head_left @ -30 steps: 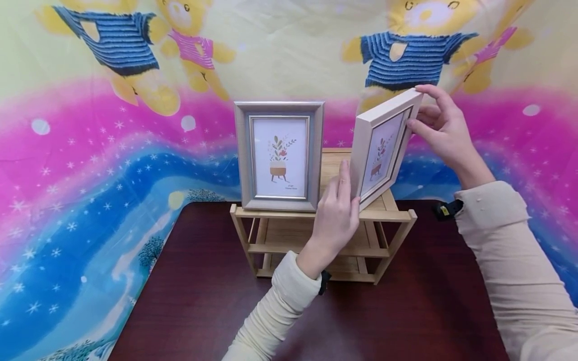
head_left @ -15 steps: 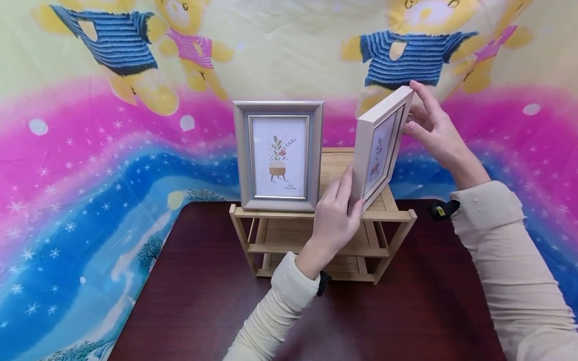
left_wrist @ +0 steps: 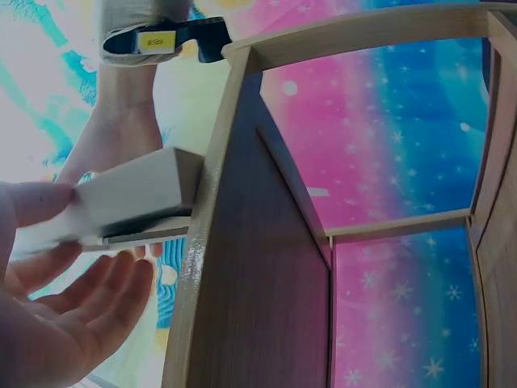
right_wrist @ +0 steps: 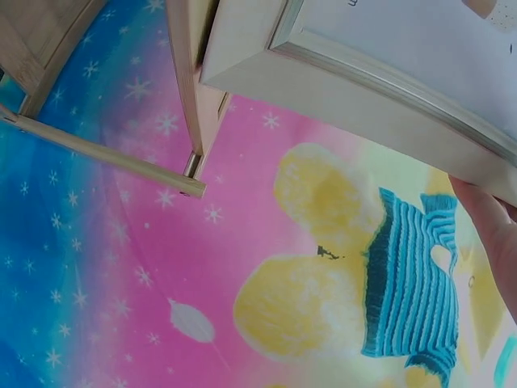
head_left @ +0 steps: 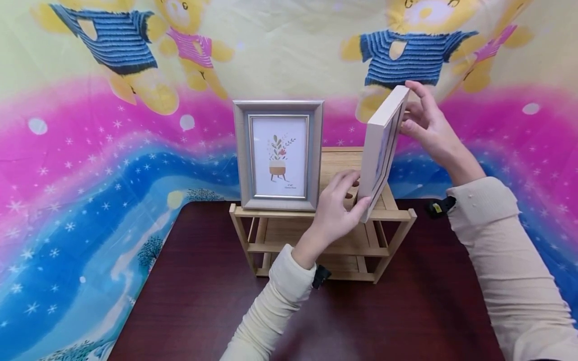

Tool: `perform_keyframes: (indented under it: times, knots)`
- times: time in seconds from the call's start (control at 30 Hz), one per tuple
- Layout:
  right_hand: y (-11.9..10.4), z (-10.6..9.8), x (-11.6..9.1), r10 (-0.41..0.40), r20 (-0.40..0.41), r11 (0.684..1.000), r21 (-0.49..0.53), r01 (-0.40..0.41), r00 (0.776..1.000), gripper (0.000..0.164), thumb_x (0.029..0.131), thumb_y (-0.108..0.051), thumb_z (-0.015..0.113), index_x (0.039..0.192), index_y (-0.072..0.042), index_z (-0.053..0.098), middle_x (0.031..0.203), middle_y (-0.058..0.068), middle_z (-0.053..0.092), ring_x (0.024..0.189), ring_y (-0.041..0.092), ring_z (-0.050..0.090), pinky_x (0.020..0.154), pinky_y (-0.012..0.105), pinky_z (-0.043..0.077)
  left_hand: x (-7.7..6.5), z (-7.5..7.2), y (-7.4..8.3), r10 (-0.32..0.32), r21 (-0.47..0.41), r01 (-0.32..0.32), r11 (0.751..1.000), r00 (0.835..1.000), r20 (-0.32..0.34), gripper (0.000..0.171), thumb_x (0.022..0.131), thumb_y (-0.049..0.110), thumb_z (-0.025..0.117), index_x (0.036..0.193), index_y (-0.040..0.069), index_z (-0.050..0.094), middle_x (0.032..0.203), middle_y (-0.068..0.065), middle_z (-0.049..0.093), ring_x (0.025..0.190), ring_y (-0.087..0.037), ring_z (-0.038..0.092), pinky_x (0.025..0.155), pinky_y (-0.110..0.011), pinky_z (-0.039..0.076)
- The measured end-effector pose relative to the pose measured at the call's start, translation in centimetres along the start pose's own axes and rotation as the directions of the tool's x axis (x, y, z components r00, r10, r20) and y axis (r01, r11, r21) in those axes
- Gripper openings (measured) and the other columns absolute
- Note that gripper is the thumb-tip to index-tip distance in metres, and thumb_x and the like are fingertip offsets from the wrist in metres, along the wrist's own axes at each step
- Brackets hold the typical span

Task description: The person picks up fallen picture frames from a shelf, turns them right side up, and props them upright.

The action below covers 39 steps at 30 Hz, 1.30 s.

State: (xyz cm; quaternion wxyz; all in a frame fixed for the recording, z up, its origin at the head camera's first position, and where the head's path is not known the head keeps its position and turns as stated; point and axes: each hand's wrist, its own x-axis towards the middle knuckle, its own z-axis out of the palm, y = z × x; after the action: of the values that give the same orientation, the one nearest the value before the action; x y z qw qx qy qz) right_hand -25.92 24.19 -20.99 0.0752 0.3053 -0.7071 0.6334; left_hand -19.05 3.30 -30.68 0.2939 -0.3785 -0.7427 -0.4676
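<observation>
A cream picture frame (head_left: 373,155) stands at the right of the top of a wooden shelf rack (head_left: 318,248), turned nearly edge-on in the head view. My left hand (head_left: 337,208) holds its lower left edge, thumb on the front side, fingers reaching behind. In the left wrist view, the thumb presses the frame (left_wrist: 133,194) from one side, the curled fingers lying on the other. At the upper right edge, my right hand (head_left: 432,131) pinches the frame between thumb and fingers. A grey-silver picture frame (head_left: 241,155) with a potted-plant print stands upright at the rack's left.
The rack has several tiers and stands on a dark red-brown table (head_left: 198,281). Behind hangs a colourful cloth (head_left: 289,55) printed with teddy bears. Little space separates the left hand from the grey-silver frame.
The cream frame has turned from showing its picture to nearly edge-on. My right hand has shifted slightly left with it. My left fingers have slid behind the frame's edge.
</observation>
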Motion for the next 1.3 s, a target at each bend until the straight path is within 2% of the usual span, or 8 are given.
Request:
perform_keyframes:
  times: [0.17,0.27,0.4,0.6,0.8,0.97,1.1,1.3]
  knots:
    - [0.1,-0.1,0.3,-0.001,0.048,0.999,0.036,-0.001,0.999,0.075,0.084,-0.028,0.064,0.143,-0.021,0.019,0.132,0.016,0.036,0.116,0.027,0.039,0.094,0.025,0.040,0.4,-0.1,0.1,-0.096,-0.009,0.098,0.995,0.985,0.144,0.034,0.084,0.012,0.064,0.114,-0.003,0.054,0.109,-0.013,0.057,0.096,-0.019,0.056,0.074,-0.018,0.047]
    - [0.1,-0.1,0.4,0.005,0.079,0.999,0.044,-0.009,0.997,0.080,0.082,-0.033,0.066,0.145,-0.023,0.016,0.134,0.016,0.033,0.118,0.028,0.037,0.095,0.024,0.039,0.5,0.0,0.4,-0.126,0.032,0.123,0.992,0.977,0.172,0.033,0.085,0.014,0.063,0.113,-0.002,0.054,0.106,-0.011,0.058,0.095,-0.018,0.058,0.073,-0.018,0.048]
    - [0.1,0.1,0.4,0.001,0.121,1.000,0.017,-0.003,0.993,0.088,0.080,-0.036,0.068,0.146,-0.024,0.012,0.142,0.014,0.023,0.125,0.030,0.030,0.102,0.031,0.032,0.6,0.4,0.9,-0.125,0.105,0.109,0.989,0.980,0.157,0.033,0.085,0.016,0.063,0.112,-0.002,0.054,0.106,-0.010,0.059,0.095,-0.016,0.059,0.073,-0.014,0.046]
    - [0.0,0.5,-0.1,-0.029,0.122,1.000,0.002,0.029,0.992,0.102,0.070,-0.045,0.074,0.147,-0.017,0.012,0.150,0.007,0.012,0.135,0.031,0.012,0.106,0.056,0.004,0.6,0.9,1.4,-0.099,0.144,0.080,0.986,0.987,0.130,0.032,0.085,0.016,0.063,0.110,-0.002,0.054,0.105,-0.011,0.058,0.095,-0.017,0.058,0.081,-0.016,0.044]
    - [-0.2,0.5,-0.7,-0.077,0.148,0.997,0.019,0.075,0.986,0.108,0.064,-0.045,0.078,0.146,-0.016,0.014,0.149,0.004,0.009,0.133,0.027,0.013,0.107,0.051,0.015,0.5,1.2,1.8,-0.074,0.198,0.054,0.979,0.993,0.095,0.031,0.085,0.016,0.063,0.108,-0.003,0.054,0.106,-0.013,0.058,0.093,-0.018,0.059,0.080,-0.019,0.047]
    - [-0.4,0.5,-1.1,-0.129,0.181,0.991,-0.021,0.135,0.975,0.108,0.064,-0.041,0.080,0.146,-0.012,0.015,0.150,-0.002,-0.008,0.136,0.023,-0.003,0.104,0.059,0.005,0.4,1.5,2.0,-0.078,0.221,0.062,0.973,0.995,0.064,0.031,0.084,0.016,0.064,0.107,-0.001,0.054,0.104,-0.012,0.058,0.089,-0.018,0.059,0.077,-0.023,0.049]
    - [-0.8,0.9,-1.3,-0.159,0.180,0.984,-0.055,0.171,0.971,0.101,0.067,-0.030,0.080,0.145,-0.009,0.019,0.151,0.001,-0.003,0.136,0.022,-0.002,0.106,0.055,0.008,0.4,1.7,2.1,-0.086,0.256,0.073,0.964,0.996,0.039,0.031,0.083,0.017,0.065,0.107,0.000,0.055,0.103,-0.010,0.058,0.086,-0.017,0.058,0.074,-0.024,0.050]
    - [-1.4,1.4,-1.4,-0.204,0.141,0.960,-0.164,0.226,0.969,0.085,0.071,-0.021,0.076,0.141,-0.004,0.031,0.150,0.007,0.013,0.133,0.025,0.013,0.106,0.053,0.016,0.3,1.6,2.2,-0.098,0.271,0.081,0.959,0.994,0.049,0.032,0.083,0.017,0.061,0.110,0.002,0.056,0.110,-0.011,0.057,0.091,-0.018,0.058,0.075,-0.025,0.050]
